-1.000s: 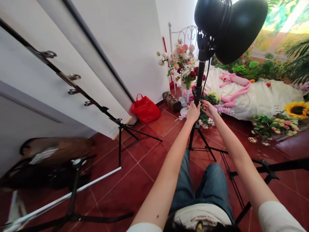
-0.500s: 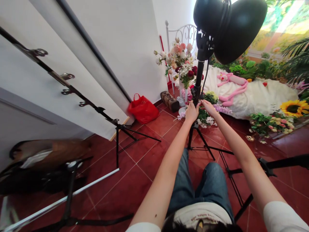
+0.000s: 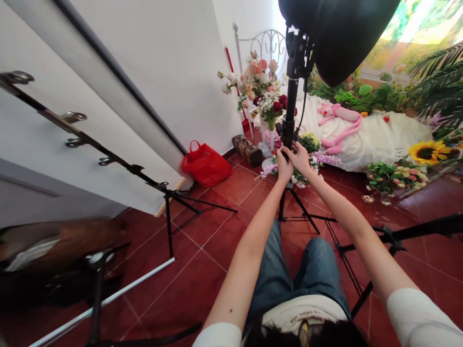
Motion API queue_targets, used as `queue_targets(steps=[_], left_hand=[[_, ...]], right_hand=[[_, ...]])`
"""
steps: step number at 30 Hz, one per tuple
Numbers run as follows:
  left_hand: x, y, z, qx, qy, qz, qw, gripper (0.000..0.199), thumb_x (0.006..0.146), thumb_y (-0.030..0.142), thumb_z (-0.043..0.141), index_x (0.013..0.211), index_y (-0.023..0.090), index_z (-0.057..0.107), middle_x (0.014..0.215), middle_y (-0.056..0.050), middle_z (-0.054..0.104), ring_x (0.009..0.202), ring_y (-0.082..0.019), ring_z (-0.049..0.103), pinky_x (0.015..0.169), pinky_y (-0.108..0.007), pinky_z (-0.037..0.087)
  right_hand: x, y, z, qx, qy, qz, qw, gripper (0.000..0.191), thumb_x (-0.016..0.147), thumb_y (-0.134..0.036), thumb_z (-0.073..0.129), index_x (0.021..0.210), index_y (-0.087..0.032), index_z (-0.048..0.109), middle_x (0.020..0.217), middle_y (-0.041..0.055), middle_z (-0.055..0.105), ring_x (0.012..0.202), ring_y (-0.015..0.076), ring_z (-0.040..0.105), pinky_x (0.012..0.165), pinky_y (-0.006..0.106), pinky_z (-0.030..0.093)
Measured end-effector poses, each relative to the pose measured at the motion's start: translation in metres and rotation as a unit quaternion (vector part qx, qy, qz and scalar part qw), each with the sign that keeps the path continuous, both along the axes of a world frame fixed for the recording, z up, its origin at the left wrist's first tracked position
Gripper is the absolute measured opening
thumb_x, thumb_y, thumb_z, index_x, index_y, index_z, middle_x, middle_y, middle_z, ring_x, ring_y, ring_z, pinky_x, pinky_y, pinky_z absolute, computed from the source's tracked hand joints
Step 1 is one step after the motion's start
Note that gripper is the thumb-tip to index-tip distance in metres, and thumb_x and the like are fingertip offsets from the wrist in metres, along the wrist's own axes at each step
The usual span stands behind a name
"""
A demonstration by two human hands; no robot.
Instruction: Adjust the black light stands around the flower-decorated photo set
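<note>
Stand: in the head view, the light stand (image 3: 290,103) rose from the red tiled floor (image 3: 173,294) before the person's knees, with a black lamp head (image 3: 336,43) on top, cut off by the upper edge.
Left grip: the left hand (image 3: 284,166) was closed around the pole, well below the lamp; its far-side fingers were partly hidden.
Right grip: the right hand (image 3: 299,156) was closed on the same pole from the right, just beside the left, its thumb across the near side.
Flowers: a pink and white bouquet (image 3: 262,86) stood behind the pole, to its left.
Bag: a red bag (image 3: 207,165) sat on the floor near a small brown case (image 3: 248,150).
Toy: a pink plush toy (image 3: 345,113) lay on white cloth (image 3: 390,144), near a sunflower (image 3: 427,153).
</note>
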State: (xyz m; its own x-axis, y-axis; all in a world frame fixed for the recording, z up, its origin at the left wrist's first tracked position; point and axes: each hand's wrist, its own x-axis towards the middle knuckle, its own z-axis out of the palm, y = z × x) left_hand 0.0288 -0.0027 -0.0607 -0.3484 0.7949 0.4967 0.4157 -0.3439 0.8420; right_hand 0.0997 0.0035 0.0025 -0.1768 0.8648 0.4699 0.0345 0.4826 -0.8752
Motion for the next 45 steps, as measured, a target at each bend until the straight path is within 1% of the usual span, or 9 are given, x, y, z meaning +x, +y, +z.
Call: queue_targets(steps=[3,9,13,22,28,33,38,42,45], left_hand=[[-0.001,-0.006,0.006,-0.005,-0.036,-0.017,0.999,0.038,0.102,0.038,0.036,0.135,0.018,0.041,0.138,-0.017,0.056,0.131,-0.018,0.056,0.112,-0.039,0.045],[-0.001,-0.009,0.015,-0.035,-0.013,0.008,0.999,0.046,0.102,0.052,0.031,0.126,0.019,0.052,0.123,-0.014,0.063,0.124,-0.020,0.058,0.110,-0.038,0.045],[0.001,-0.006,0.012,-0.028,-0.007,0.031,0.999,0.050,0.100,0.057,0.031,0.124,0.019,0.054,0.122,-0.015,0.062,0.124,-0.022,0.058,0.110,-0.039,0.044],[0.001,-0.008,0.009,-0.022,-0.001,0.033,0.999,0.050,0.101,0.057,0.029,0.125,0.020,0.053,0.125,-0.014,0.062,0.124,-0.021,0.058,0.109,-0.038,0.045],[-0.002,-0.004,0.002,0.032,-0.015,0.025,0.999,0.055,0.097,0.064,0.032,0.118,0.020,0.055,0.117,-0.014,0.065,0.116,-0.022,0.061,0.105,-0.040,0.047],[-0.002,0.001,-0.003,0.057,-0.028,0.026,0.998,0.059,0.094,0.070,0.032,0.114,0.021,0.057,0.114,-0.014,0.066,0.114,-0.023,0.062,0.104,-0.040,0.048],[-0.003,0.002,-0.004,0.055,-0.036,0.024,0.998,0.053,0.094,0.067,0.037,0.114,0.021,0.057,0.113,-0.013,0.067,0.114,-0.023,0.062,0.103,-0.041,0.048],[-0.004,0.003,-0.005,0.054,-0.036,0.019,0.998,0.054,0.094,0.067,0.037,0.113,0.020,0.058,0.112,-0.014,0.066,0.112,-0.023,0.063,0.102,-0.041,0.049],[-0.004,0.003,-0.006,0.053,-0.040,0.015,0.998,0.054,0.094,0.066,0.038,0.114,0.020,0.057,0.112,-0.014,0.066,0.112,-0.024,0.063,0.102,-0.042,0.049]], right_hand=[[-0.001,0.010,0.015,0.015,0.023,0.027,0.999,0.048,0.076,-0.058,0.074,0.106,-0.020,0.067,0.109,0.0079,0.074,0.112,0.0252,0.068,0.102,0.038,0.054],[0.006,0.042,0.067,0.077,0.013,0.128,0.989,0.054,0.080,-0.060,0.072,0.116,-0.021,0.067,0.116,0.0045,0.072,0.125,0.0249,0.061,0.112,0.043,0.048],[0.015,0.047,0.077,0.082,-0.016,0.159,0.984,0.053,0.081,-0.059,0.071,0.117,-0.020,0.066,0.114,0.0046,0.072,0.127,0.0256,0.059,0.113,0.045,0.047],[0.060,0.040,0.020,0.025,-0.135,0.104,0.985,0.039,0.087,-0.059,0.063,0.103,-0.023,0.069,0.106,0.0061,0.075,0.108,0.0239,0.067,0.111,0.047,0.046],[0.045,0.052,-0.017,-0.023,-0.092,0.070,0.993,0.044,0.091,-0.064,0.051,0.103,-0.022,0.063,0.098,0.0063,0.073,0.105,0.0222,0.067,0.108,0.043,0.046],[0.033,0.060,-0.038,-0.131,-0.011,0.044,0.990,0.040,0.093,-0.059,0.046,0.114,-0.025,0.054,0.101,0.0029,0.069,0.109,0.0183,0.064,0.097,0.039,0.052],[0.027,0.045,-0.048,-0.190,0.093,0.018,0.977,0.041,0.086,-0.056,0.059,0.115,-0.028,0.049,0.105,-0.0013,0.064,0.094,0.0115,0.064,0.082,0.027,0.054],[0.024,0.039,-0.043,-0.205,0.117,-0.007,0.972,0.053,0.077,-0.050,0.072,0.115,-0.025,0.044,0.087,-0.0047,0.063,0.071,0.0089,0.062,0.067,0.020,0.050],[0.021,0.050,-0.032,-0.228,0.085,-0.049,0.969,0.047,0.072,-0.038,0.075,0.107,-0.023,0.046,0.074,-0.0071,0.058,0.064,0.0095,0.058,0.062,0.021,0.047]])
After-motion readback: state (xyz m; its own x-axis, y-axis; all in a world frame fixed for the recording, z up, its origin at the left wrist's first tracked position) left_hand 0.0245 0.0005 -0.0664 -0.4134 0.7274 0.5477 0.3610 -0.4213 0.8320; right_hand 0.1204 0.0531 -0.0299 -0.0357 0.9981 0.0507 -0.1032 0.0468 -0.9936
